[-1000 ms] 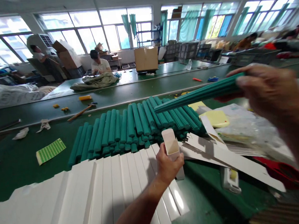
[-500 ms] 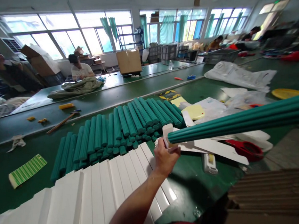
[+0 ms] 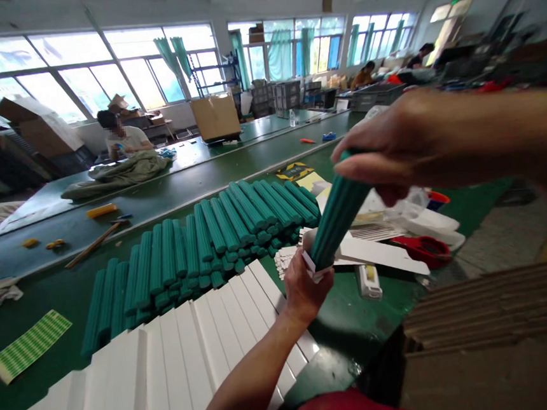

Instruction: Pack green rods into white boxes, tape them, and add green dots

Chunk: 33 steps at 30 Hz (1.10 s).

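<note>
My left hand (image 3: 307,288) is closed round a white carton (image 3: 309,262) at its open end, where flaps stick up. A dark green ridged rod (image 3: 339,218) slants down, its lower end in the mouth of this carton. How deep it sits is hidden. Fingers and thumb of my right hand (image 3: 393,150) grip the upper end of that rod. Left of my hands lies a pile of similar green rods (image 3: 209,236). A row of long white cartons (image 3: 208,332) lies side by side in front of the pile, by my left forearm.
Right of my hands are a tape dispenser (image 3: 369,281), white card strips (image 3: 383,253) and a red tape holder (image 3: 424,251). Stacked brown cardboard (image 3: 494,313) stands at lower right. A hammer (image 3: 97,243) and a green-patterned sheet (image 3: 31,344) lie left. A person (image 3: 126,138) sits across the tables.
My right hand has come into view, gripping the rod's upper end. The rod has swung from nearly level to a steep slant, its lower end now in the carton. The view has shifted right.
</note>
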Each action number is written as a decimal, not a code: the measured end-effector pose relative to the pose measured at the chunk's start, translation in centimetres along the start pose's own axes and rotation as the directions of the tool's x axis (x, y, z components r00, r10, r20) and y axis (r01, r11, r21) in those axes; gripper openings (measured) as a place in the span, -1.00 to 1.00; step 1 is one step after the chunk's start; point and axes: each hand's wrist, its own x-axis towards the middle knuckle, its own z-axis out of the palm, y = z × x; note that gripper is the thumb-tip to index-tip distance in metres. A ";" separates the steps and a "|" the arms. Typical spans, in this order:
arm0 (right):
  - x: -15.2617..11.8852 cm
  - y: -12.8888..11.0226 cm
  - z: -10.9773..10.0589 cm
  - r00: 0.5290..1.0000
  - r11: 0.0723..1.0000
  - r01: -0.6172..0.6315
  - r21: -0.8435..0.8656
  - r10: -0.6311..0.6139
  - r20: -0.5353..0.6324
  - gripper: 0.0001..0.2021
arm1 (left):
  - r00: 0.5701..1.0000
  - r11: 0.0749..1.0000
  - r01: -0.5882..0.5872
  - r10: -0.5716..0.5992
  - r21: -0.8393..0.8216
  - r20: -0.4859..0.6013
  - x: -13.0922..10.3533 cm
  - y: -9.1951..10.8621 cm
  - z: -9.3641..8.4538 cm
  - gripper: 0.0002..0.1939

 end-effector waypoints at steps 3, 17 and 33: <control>-0.5 -1.0 6.2 0.945 0.991 0.136 0.018 -0.135 0.298 -0.65 | 0.999 1.000 0.026 -0.026 -0.014 -0.020 -0.2 -0.6 0.0 -0.34; -8.9 10.1 17.7 0.965 0.816 -0.247 0.522 0.159 0.209 -0.53 | 0.968 0.975 -0.166 0.190 0.149 -0.163 -0.3 -2.5 0.6 -0.13; -9.1 10.2 24.2 0.955 0.383 -0.237 0.893 0.260 0.142 -0.71 | 0.919 0.936 -0.340 0.352 0.095 -0.180 0.4 -3.3 -0.7 -0.46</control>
